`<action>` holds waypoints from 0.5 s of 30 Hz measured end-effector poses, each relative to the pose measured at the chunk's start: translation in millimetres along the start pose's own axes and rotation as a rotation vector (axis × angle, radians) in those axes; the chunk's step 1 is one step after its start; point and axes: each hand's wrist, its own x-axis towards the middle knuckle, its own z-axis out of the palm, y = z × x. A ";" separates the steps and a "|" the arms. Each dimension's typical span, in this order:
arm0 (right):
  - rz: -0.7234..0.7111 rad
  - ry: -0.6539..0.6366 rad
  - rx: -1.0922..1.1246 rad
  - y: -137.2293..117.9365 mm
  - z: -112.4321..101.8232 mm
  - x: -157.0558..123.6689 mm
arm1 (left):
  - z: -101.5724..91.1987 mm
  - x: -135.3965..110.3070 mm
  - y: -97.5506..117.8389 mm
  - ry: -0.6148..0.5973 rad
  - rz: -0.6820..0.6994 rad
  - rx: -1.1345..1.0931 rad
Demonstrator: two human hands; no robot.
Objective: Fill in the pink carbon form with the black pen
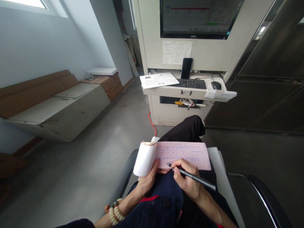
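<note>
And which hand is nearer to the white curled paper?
Left. The left hand touches the white curled paper at its lower right edge; the right hand is farther right, holding a black writing tool at the pink form.

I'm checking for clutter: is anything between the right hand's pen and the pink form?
Nothing visible is. The right hand holds the pen with its tip at the lower left of the pink form; the curled white paper is further left, clear of the tip.
</note>
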 end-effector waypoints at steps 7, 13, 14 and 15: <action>-0.004 -0.011 -0.011 0.2 -0.9 0.6 | -0.6 0.5 -1.1 0.003 -0.003 -0.005; -0.011 -0.011 -0.006 0.3 -1.0 0.6 | 2.6 -1.9 3.9 0.011 -0.002 -0.004; -0.012 -0.010 -0.007 0.2 -1.0 0.5 | 3.0 -2.5 5.0 0.009 -0.004 -0.004; -0.011 -0.009 -0.008 0.3 -0.9 0.2 | 3.4 -3.0 6.0 0.008 -0.006 -0.003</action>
